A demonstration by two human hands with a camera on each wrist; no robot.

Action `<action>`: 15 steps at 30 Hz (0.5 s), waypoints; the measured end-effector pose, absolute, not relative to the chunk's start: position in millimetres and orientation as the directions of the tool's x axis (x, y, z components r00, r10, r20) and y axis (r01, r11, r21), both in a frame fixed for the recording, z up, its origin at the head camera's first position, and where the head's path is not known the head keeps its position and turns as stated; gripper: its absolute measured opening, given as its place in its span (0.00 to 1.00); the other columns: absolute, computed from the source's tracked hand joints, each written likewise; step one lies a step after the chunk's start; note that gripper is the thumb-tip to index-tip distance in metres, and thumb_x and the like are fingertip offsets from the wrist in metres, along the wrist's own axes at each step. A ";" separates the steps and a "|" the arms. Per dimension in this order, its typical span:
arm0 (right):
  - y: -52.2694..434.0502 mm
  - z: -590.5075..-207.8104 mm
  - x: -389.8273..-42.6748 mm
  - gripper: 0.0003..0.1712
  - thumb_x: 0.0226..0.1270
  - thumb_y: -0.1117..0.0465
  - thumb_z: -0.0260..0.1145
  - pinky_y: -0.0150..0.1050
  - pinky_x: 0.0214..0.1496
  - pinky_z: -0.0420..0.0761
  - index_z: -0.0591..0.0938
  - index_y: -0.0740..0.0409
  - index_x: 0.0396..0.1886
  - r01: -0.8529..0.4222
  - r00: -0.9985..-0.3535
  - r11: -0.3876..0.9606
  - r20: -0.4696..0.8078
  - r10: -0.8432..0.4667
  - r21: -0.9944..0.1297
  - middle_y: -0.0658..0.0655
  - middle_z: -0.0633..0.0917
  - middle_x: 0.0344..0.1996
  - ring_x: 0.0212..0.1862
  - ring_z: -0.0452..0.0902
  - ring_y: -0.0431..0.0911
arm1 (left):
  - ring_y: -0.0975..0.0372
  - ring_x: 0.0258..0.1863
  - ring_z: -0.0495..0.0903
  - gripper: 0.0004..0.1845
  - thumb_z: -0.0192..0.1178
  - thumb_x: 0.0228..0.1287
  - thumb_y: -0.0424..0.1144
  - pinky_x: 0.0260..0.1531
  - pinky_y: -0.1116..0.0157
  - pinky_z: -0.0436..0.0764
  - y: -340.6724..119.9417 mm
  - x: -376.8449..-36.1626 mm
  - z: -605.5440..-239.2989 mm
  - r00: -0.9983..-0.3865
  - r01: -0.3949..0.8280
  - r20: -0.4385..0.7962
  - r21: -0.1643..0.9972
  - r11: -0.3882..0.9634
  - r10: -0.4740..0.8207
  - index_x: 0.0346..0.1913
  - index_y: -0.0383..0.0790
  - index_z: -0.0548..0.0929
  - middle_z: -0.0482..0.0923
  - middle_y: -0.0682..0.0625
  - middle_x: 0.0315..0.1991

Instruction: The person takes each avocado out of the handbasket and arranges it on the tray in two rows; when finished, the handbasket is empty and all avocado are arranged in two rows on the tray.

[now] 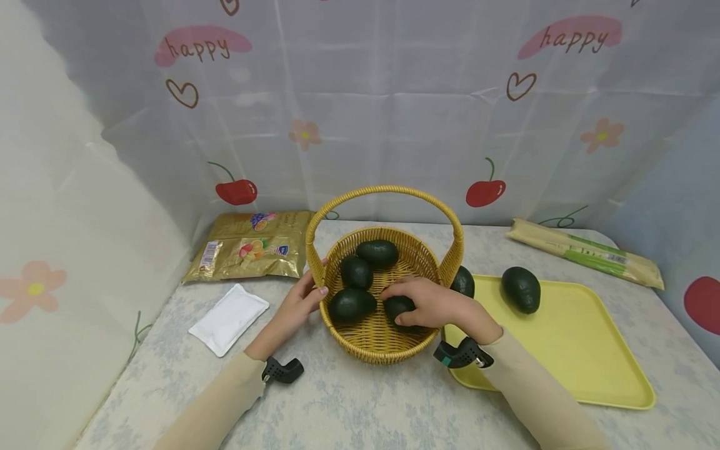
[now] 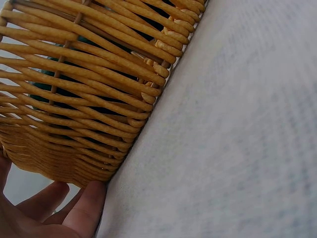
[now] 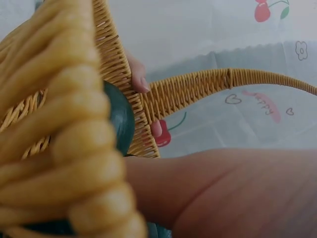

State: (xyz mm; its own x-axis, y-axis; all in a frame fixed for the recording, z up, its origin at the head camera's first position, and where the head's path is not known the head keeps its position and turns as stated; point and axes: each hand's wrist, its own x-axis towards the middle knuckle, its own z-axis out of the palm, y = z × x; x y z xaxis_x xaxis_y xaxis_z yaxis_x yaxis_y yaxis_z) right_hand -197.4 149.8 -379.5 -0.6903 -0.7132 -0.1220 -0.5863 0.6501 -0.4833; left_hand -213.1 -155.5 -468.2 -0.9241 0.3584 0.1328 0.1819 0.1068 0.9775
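Note:
A yellow wicker basket (image 1: 377, 357) with a tall arched handle stands on the table. My left hand (image 1: 297, 307) holds its left side, thumb on the rim by the handle's foot; in the left wrist view fingers (image 2: 84, 210) touch the wicker wall low down. My right hand (image 1: 430, 303) reaches over the right rim and grips a dark green avocado (image 1: 398, 307) inside, partly covered by the fingers. Three other avocados lie in the basket: one at the back (image 1: 378, 254), one in the middle (image 1: 357, 273), one at front left (image 1: 352, 306).
Right of the basket lies a yellow tray (image 1: 585, 350) bearing one avocado (image 1: 520, 290); another avocado (image 1: 464, 282) is half hidden behind the basket. A gold packet (image 1: 253, 244) and a white sachet (image 1: 229, 319) lie left. A long beige-green package (image 1: 585, 252) lies back right.

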 end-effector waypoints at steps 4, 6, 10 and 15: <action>151.1 -380.7 -196.6 0.27 0.66 0.61 0.71 0.58 0.67 0.75 0.80 0.53 0.65 -0.601 -0.680 0.637 -0.110 -0.725 -0.482 0.58 0.80 0.65 0.69 0.71 0.60 | 0.37 0.71 0.68 0.34 0.50 0.78 0.35 0.53 0.65 0.83 -155.4 -212.6 -468.7 -0.927 0.171 0.127 0.981 0.096 0.352 0.82 0.41 0.54 0.59 0.30 0.77; 151.7 -381.3 -196.4 0.27 0.66 0.61 0.71 0.57 0.66 0.76 0.81 0.53 0.66 -0.607 -0.675 0.632 -0.108 -0.730 -0.483 0.58 0.80 0.65 0.69 0.72 0.60 | 0.37 0.70 0.68 0.34 0.50 0.78 0.35 0.53 0.66 0.83 -155.4 -211.8 -468.2 -0.928 0.167 0.126 0.982 0.092 0.351 0.82 0.41 0.53 0.59 0.30 0.77; 154.2 -380.7 -195.5 0.29 0.66 0.62 0.70 0.54 0.64 0.77 0.80 0.50 0.67 -0.611 -0.663 0.626 -0.120 -0.739 -0.484 0.59 0.79 0.67 0.68 0.71 0.59 | 0.37 0.71 0.68 0.34 0.50 0.77 0.35 0.54 0.64 0.83 -155.0 -211.0 -467.2 -0.928 0.175 0.132 0.980 0.095 0.349 0.82 0.40 0.53 0.59 0.30 0.77; 156.5 -380.1 -195.2 0.32 0.64 0.66 0.68 0.51 0.62 0.78 0.78 0.49 0.69 -0.610 -0.644 0.614 -0.137 -0.752 -0.501 0.59 0.77 0.68 0.68 0.72 0.58 | 0.36 0.71 0.67 0.34 0.50 0.77 0.34 0.54 0.64 0.83 -154.8 -211.5 -467.0 -0.925 0.190 0.144 0.977 0.101 0.352 0.82 0.39 0.54 0.58 0.30 0.77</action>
State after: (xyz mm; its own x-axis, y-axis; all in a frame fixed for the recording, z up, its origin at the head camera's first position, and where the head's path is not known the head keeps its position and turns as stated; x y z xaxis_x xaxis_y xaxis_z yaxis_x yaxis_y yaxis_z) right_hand -195.2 156.5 -380.1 -0.6444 -0.7523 -0.1370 -0.6102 0.6138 -0.5008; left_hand -211.5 -154.8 -467.0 -0.9250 0.3517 0.1437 0.1902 0.1012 0.9765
